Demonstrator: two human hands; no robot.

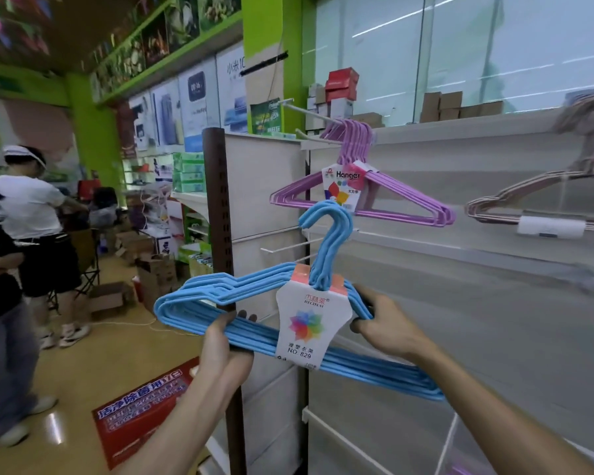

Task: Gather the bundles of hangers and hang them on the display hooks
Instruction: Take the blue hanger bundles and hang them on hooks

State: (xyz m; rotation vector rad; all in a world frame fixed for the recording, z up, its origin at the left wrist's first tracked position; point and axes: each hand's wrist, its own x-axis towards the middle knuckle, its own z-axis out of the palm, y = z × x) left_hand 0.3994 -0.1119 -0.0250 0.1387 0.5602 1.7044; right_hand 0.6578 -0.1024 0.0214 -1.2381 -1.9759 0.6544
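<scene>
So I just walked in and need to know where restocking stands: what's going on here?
A person is holding a bundle of blue hangers up to the display wall, left hand on its lower bar, right hand near the shoulder. Its hooks sit at a bare white display hook, not clearly on it yet. A purple bundle already hangs above, and a blurred pale one hangs to the right.

1. One wide-angle camera on my head looks forward and slightly down along my forearms, at about chest height.
2. It faces a white display wall [460, 303] at close range, its brown end post [220, 200] near centre frame.
3. My left hand [225, 341] and right hand [384, 323] sit low and centre, very near the lens.
4. The left edge takes in the shop aisle, where a person in a white shirt [31, 207] stands farther off.
5. There is no second view.
</scene>
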